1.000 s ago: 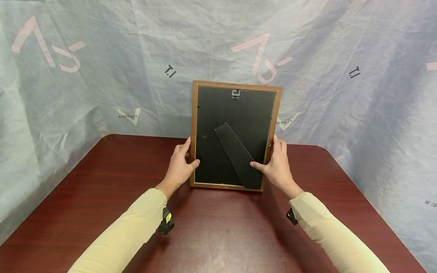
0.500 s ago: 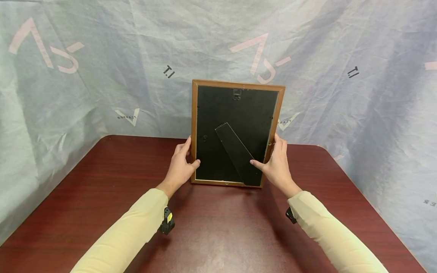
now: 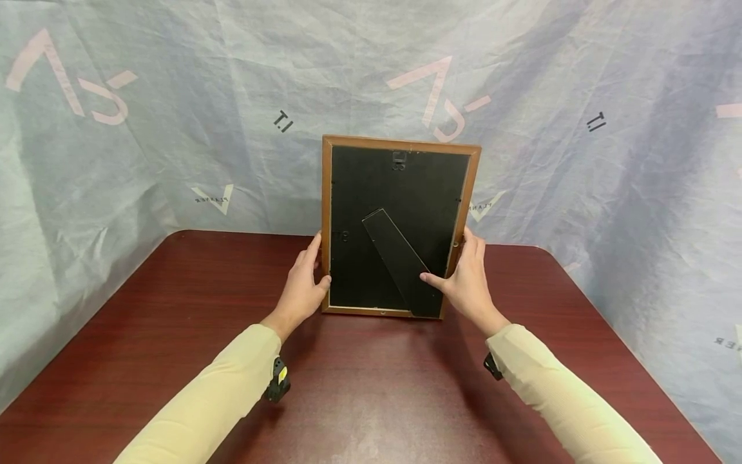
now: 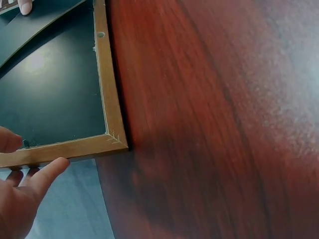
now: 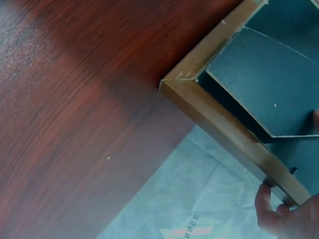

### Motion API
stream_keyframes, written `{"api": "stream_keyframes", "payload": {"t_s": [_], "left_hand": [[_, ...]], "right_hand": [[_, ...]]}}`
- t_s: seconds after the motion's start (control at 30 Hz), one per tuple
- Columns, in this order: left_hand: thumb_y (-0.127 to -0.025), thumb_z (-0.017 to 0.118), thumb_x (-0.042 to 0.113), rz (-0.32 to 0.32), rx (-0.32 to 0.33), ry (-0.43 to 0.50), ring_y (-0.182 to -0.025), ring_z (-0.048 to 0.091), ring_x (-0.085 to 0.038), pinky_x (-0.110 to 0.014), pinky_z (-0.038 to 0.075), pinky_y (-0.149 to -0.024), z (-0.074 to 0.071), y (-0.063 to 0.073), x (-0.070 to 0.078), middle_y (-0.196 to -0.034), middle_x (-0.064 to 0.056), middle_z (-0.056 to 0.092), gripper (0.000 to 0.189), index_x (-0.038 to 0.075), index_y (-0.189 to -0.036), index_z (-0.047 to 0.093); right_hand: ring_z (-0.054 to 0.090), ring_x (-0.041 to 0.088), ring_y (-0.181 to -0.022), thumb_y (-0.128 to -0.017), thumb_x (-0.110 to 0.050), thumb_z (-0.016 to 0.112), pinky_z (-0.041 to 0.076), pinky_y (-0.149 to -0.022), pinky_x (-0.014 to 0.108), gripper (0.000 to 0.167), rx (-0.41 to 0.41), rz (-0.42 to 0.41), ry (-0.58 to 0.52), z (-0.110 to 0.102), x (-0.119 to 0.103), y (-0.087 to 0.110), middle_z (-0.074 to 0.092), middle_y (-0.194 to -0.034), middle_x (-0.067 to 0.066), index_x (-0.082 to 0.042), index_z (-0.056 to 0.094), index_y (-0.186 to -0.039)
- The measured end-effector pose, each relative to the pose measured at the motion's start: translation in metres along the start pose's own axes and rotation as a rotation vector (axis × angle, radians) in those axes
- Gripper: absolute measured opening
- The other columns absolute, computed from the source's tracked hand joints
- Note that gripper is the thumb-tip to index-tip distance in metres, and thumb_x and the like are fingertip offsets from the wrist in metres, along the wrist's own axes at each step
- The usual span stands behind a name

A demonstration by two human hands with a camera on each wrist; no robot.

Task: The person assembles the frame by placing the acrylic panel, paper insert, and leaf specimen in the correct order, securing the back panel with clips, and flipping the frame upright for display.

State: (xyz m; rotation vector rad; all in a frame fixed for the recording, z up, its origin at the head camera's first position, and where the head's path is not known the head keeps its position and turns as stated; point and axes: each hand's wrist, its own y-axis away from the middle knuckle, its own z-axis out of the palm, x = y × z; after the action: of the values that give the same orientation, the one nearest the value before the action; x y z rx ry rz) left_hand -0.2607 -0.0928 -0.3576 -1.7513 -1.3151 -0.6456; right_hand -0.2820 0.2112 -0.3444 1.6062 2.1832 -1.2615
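A picture frame stands nearly upright on the table in the head view, its black back towards me and a wooden border around it. Slanting down to the right across that back is its easel leg, lying close to the backing. My left hand holds the lower left side, thumb at the back edge, fingers along the outer side. On the lower right side, my right hand grips the frame with its thumb pressed on the easel leg. The picture side is hidden. In the left wrist view, the frame's bottom corner shows near the fingers.
The red-brown wooden table has rounded far corners. Behind it and along both sides hangs a grey printed cloth. Black wrist devices sit under the light sleeves.
The frame's bottom edge has shifted slightly away from me, and the frame stands a little more upright. My left thumb has slid outwards towards the frame's left edge.
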Motion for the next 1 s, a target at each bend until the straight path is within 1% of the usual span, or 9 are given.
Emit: {"api": "stream_keyframes", "payload": {"t_s": [0.2, 0.4, 0.53, 0.6, 0.67, 0.73, 0.83, 0.9, 1.0], "left_hand": [[-0.096, 0.059, -0.006, 0.015, 0.016, 0.023, -0.138, 0.042, -0.043, -0.054, 0.040, -0.110, 0.004, -0.001, -0.001, -0.152, -0.025, 0.034, 0.085, 0.008, -0.164, 0.011], [-0.095, 0.058, -0.009, 0.011, 0.019, 0.065, -0.142, 0.038, -0.042, -0.052, 0.049, -0.101, 0.007, -0.002, -0.001, -0.154, -0.023, 0.032, 0.087, 0.011, -0.165, 0.010], [-0.097, 0.055, -0.008, 0.025, 0.001, 0.016, -0.141, 0.040, -0.042, -0.053, 0.046, -0.104, 0.004, -0.003, 0.000, -0.155, -0.023, 0.032, 0.083, 0.009, -0.164, 0.011], [-0.097, 0.055, -0.007, 0.046, -0.001, -0.019, -0.138, 0.043, -0.043, -0.054, 0.044, -0.107, 0.000, -0.004, 0.001, -0.156, -0.025, 0.032, 0.080, 0.006, -0.163, 0.011], [-0.098, 0.055, -0.007, 0.065, 0.012, -0.033, -0.137, 0.045, -0.044, -0.054, 0.043, -0.108, -0.006, -0.006, 0.005, -0.157, -0.026, 0.032, 0.080, 0.007, -0.163, 0.010], [-0.098, 0.055, -0.006, 0.091, 0.035, -0.035, -0.135, 0.047, -0.044, -0.054, 0.044, -0.106, -0.014, -0.010, 0.011, -0.156, -0.027, 0.034, 0.082, 0.010, -0.164, 0.007], [-0.100, 0.053, -0.003, 0.140, 0.078, -0.032, -0.134, 0.049, -0.044, -0.055, 0.046, -0.103, -0.029, -0.019, 0.025, -0.155, -0.026, 0.037, 0.086, 0.019, -0.165, 0.002], [-0.102, 0.052, -0.001, 0.170, 0.099, -0.044, -0.134, 0.050, -0.042, -0.055, 0.047, -0.102, -0.038, -0.026, 0.035, -0.154, -0.024, 0.038, 0.085, 0.024, -0.165, 0.001], [-0.104, 0.051, 0.002, 0.204, 0.114, -0.065, -0.134, 0.051, -0.039, -0.054, 0.047, -0.103, -0.052, -0.036, 0.050, -0.156, -0.021, 0.038, 0.081, 0.028, -0.165, 0.004]], "right_hand": [[0.036, 0.040, -0.125, -0.075, -0.015, 0.093, 0.038, -0.103, 0.051, 0.115, 0.071, -0.058, 0.005, 0.005, 0.002, 0.001, 0.031, -0.141, 0.028, 0.003, 0.015, -0.157], [0.036, 0.041, -0.126, -0.074, -0.015, 0.094, 0.038, -0.103, 0.051, 0.113, 0.107, -0.085, 0.015, 0.007, 0.005, 0.002, 0.032, -0.140, 0.029, 0.005, 0.017, -0.155], [0.036, 0.040, -0.122, -0.074, -0.015, 0.094, 0.038, -0.101, 0.050, 0.112, 0.118, -0.095, 0.019, 0.007, 0.008, 0.001, 0.033, -0.137, 0.029, 0.006, 0.018, -0.154], [0.036, 0.039, -0.120, -0.074, -0.015, 0.094, 0.038, -0.099, 0.049, 0.112, 0.117, -0.100, 0.018, 0.007, 0.008, 0.001, 0.033, -0.135, 0.028, 0.005, 0.018, -0.154], [0.036, 0.039, -0.118, -0.073, -0.015, 0.094, 0.038, -0.096, 0.048, 0.112, 0.110, -0.104, 0.013, 0.007, 0.008, 0.001, 0.033, -0.134, 0.028, 0.004, 0.018, -0.154], [0.036, 0.038, -0.115, -0.073, -0.015, 0.094, 0.038, -0.094, 0.047, 0.113, 0.103, -0.101, 0.008, 0.006, 0.008, 0.001, 0.033, -0.133, 0.027, 0.002, 0.018, -0.154], [0.036, 0.037, -0.112, -0.072, -0.015, 0.095, 0.038, -0.092, 0.047, 0.114, 0.097, -0.093, 0.004, 0.005, 0.009, 0.001, 0.034, -0.131, 0.026, 0.001, 0.018, -0.155], [0.037, 0.036, -0.111, -0.072, -0.014, 0.095, 0.038, -0.091, 0.047, 0.115, 0.097, -0.085, 0.000, 0.005, 0.009, 0.001, 0.035, -0.130, 0.025, 0.000, 0.017, -0.155], [0.037, 0.036, -0.112, -0.071, -0.013, 0.095, 0.038, -0.092, 0.047, 0.119, 0.096, -0.079, -0.014, 0.004, 0.009, 0.001, 0.035, -0.131, 0.025, -0.004, 0.015, -0.158]]}}
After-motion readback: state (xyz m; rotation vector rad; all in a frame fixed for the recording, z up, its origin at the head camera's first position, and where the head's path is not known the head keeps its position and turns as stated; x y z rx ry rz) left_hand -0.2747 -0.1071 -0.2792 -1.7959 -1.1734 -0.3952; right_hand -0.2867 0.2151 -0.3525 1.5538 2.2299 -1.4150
